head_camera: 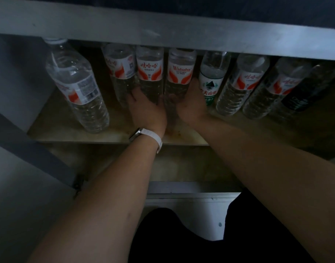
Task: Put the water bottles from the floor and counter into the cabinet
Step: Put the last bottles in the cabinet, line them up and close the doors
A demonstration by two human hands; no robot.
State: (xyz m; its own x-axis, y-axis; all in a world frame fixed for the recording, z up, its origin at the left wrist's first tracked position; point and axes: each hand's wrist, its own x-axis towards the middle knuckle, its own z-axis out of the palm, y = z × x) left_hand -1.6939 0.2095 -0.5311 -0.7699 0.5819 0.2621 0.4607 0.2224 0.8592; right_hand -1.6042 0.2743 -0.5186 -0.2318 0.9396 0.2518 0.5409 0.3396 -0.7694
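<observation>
Several clear water bottles stand in a row on the cabinet shelf (54, 120), most with red and white labels. My left hand (146, 111), with a white watch strap on its wrist, wraps the lower part of a red-labelled bottle (149, 71). Just to its right, my right hand (191, 105) grips the neighbouring red-labelled bottle (180, 70) low down. A green-labelled bottle (210, 80) touches my right fingers. One red-labelled bottle (75, 86) stands apart at the left. The bottle tops are hidden behind the counter's front edge.
The grey counter front edge (163, 29) overhangs the shelf. An open grey cabinet door (30, 149) is on the left, its hinge (78, 184) low down. Two more red-labelled bottles (242, 80) and a dark bottle (305, 92) fill the right. A lower shelf (182, 168) lies beneath.
</observation>
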